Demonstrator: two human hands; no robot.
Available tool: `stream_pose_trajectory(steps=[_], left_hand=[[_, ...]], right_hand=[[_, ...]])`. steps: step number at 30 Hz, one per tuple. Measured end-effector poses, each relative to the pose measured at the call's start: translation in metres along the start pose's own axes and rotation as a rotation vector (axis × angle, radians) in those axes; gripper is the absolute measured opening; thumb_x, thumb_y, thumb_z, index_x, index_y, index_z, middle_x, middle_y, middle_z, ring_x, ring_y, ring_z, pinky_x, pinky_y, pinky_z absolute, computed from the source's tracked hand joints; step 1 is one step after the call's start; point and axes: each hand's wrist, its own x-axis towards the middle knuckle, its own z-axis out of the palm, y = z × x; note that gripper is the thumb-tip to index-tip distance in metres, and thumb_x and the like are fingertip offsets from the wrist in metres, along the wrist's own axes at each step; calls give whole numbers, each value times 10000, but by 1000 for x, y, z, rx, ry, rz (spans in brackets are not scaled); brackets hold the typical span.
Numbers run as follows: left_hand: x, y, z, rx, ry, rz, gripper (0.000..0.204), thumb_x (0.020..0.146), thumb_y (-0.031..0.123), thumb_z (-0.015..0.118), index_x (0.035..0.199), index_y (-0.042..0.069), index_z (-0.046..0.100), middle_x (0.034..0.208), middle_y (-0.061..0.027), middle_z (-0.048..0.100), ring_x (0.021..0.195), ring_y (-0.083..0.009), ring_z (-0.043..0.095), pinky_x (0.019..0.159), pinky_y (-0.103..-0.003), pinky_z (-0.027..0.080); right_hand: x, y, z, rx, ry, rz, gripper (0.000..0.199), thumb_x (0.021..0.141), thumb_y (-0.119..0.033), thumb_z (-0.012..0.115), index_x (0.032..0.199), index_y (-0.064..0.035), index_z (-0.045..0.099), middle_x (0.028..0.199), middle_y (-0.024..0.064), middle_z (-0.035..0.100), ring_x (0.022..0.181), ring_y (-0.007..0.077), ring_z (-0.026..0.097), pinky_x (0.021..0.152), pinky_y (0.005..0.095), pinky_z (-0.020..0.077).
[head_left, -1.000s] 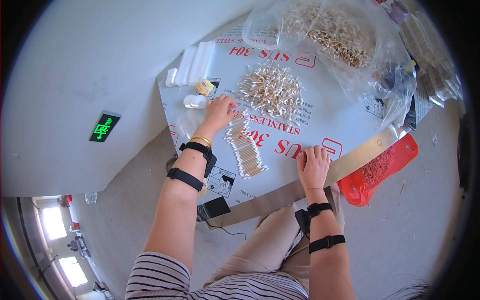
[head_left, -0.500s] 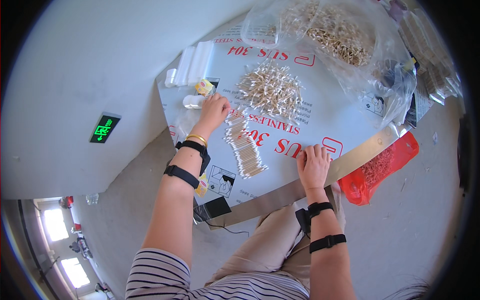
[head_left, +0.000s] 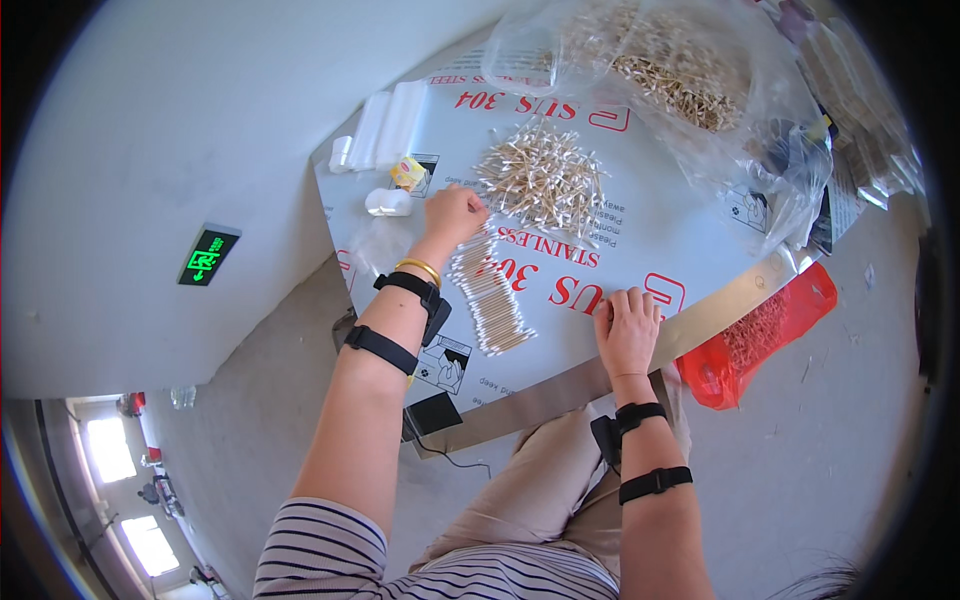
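Note:
My left hand reaches across the white printed tabletop to the near edge of a loose heap of cotton swabs, fingers curled at the swabs; whether it holds any I cannot tell. Just below that hand lies a tidy row of aligned cotton swabs. My right hand rests flat on the table's near edge, fingers spread, holding nothing. Both forearms wear black straps, the left also a gold bangle.
A clear plastic bag of more swabs lies at the far side. A small white container, a yellow packet and folded clear bags sit far left. A red plastic bag hangs at the right edge. A grey floor lies below.
My left hand has moved a little farther from me, from the top of the aligned row up to the edge of the loose heap. My right hand has stayed put.

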Motion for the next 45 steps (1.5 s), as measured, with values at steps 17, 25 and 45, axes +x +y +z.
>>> stream_pose_trajectory(steps=[17,25,45], left_hand=[[-15,-29,-18,8,141,81,58,787,200,757,826,178,719,863,12,648,890,-200,627,838,-429,349],[-20,-17,-14,35,46,194,61,780,188,743,827,169,711,885,2,638,912,-217,610,868,-418,340],[-225,141,-104,-1478,116,-185,327,862,33,738,1063,83,485,957,-37,634,884,-96,603,821,-228,485]], right_hand=[[0,2,1,-4,1,-1,117,870,-181,598,821,-82,559,864,90,535,868,287,523,784,423,414],[0,2,1,-14,-15,6,125,873,-188,595,818,-83,555,857,87,528,867,284,520,780,423,409],[5,-9,-29,663,-251,346,200,947,-232,599,967,-44,664,909,86,638,849,221,602,788,350,462]])
